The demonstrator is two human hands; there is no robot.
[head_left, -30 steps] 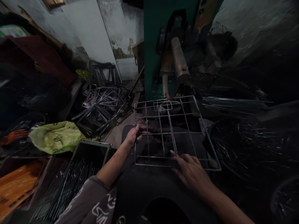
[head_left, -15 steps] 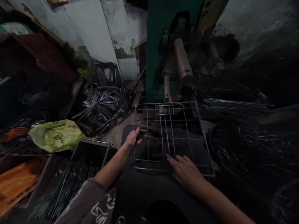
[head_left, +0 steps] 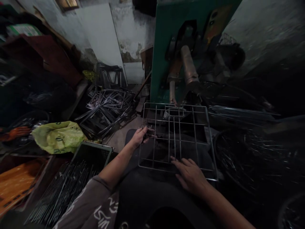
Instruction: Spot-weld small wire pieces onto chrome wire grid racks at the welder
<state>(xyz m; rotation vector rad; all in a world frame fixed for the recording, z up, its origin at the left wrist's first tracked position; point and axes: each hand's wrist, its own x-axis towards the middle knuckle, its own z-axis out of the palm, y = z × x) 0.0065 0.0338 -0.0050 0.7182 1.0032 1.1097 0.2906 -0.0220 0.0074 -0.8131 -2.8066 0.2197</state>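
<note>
The left hand's [head_left: 140, 136] fingers curl round the left edge of a wire grid rack [head_left: 174, 136], pinching it. The right hand's [head_left: 190, 175] fingers reach loosely over the near edge; whether they pinch cannot be told. The rack spans between both, its close-set middle rods nearer the right, running away toward the green machine's [head_left: 162, 57] lower metal arm [head_left: 172, 90].

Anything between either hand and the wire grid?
Nothing visible. The left hand is closed around the left side of the wire grid; the right hand lies over its near edge, with nothing seen in between. Whether the right hand grips it, I can't tell.
</note>
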